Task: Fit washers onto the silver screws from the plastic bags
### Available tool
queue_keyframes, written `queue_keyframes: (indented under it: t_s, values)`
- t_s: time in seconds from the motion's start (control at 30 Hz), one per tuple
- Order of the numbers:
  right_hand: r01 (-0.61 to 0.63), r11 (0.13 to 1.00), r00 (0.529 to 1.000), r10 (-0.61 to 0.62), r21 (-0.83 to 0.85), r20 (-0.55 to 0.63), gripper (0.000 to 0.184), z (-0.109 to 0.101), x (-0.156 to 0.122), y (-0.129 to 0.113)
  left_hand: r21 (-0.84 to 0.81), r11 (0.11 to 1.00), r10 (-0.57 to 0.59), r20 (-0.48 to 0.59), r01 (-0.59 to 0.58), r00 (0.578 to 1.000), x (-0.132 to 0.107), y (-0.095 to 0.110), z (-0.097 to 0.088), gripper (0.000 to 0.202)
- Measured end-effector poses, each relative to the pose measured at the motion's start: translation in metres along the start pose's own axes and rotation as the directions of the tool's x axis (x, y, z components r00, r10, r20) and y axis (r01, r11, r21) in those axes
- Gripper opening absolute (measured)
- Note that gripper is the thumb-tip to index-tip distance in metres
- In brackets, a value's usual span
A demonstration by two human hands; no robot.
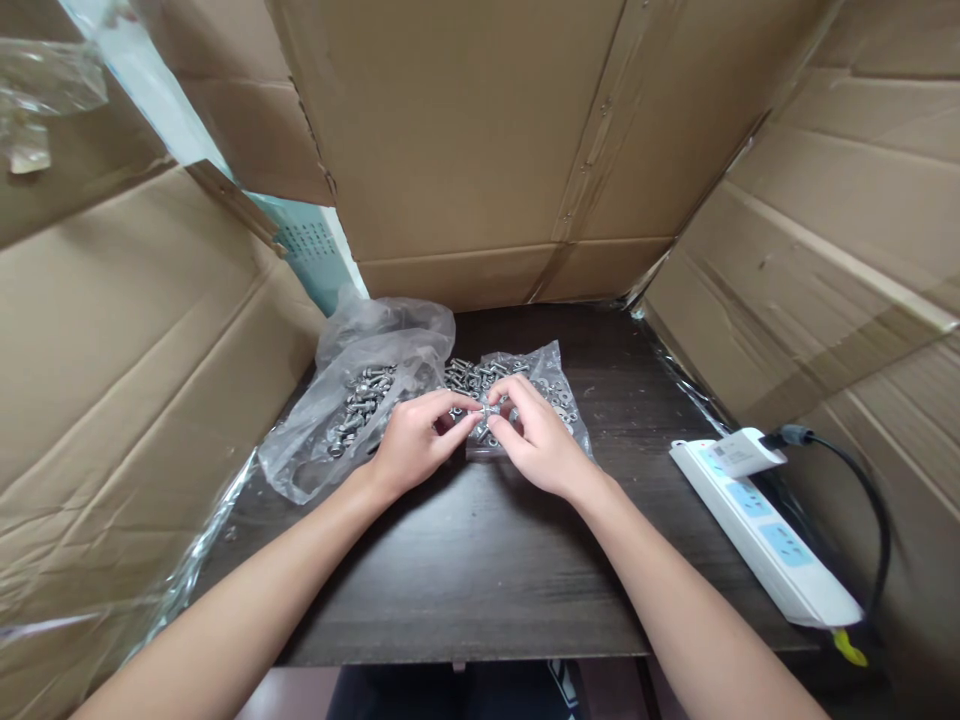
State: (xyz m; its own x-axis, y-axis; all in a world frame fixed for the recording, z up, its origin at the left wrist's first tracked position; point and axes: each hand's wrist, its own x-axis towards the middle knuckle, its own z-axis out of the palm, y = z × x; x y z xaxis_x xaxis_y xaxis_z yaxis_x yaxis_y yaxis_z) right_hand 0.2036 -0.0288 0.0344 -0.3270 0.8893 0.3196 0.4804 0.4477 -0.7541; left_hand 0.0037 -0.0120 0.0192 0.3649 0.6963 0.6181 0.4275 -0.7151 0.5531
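Mid-frame on the table (480, 570), the left hand (412, 442) and right hand (541, 440) meet at a screw (487, 410) over the left bag (360, 400) and right bag (551, 372), which lie side by side. A power strip (765, 530) lies at the lower right. Cardboard (480, 130) stands left, behind and right.

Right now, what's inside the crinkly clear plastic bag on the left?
Small silver metal screws show through the crinkly clear plastic bag. Crumpled folds and the left hand hide the rest. It and the right hand pinch one small silver part.
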Motion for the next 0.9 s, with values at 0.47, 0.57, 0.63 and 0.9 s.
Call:
queue_keyframes:
  t_s: [0.47,0.57,0.63,0.9]
  values:
    - [-0.077,0.976,0.996,0.085,0.202,-0.034,0.022,0.0026,0.0015,-0.0009,-0.027,1.000,-0.014,0.019,0.014,1.000,0.0001,-0.0024,0.0002,0.009]
    - [-0.059,0.963,0.997,0.071,0.262,-0.035,0.016,0.0044,0.0019,-0.0006,-0.039,0.999,-0.014,0.033,0.016,0.999,0.0003,-0.0031,0.0001,0.011]
    - [-0.056,0.959,0.995,0.076,0.279,-0.061,0.013,0.0048,0.0024,0.0002,-0.038,0.999,-0.012,0.045,0.014,0.999,0.0006,-0.0030,0.0006,0.012]
    - [-0.122,0.967,0.989,0.138,0.225,-0.057,0.025,0.0035,0.0011,-0.0004,-0.010,1.000,0.028,0.030,-0.028,0.999,0.0000,-0.0019,0.0009,0.011]
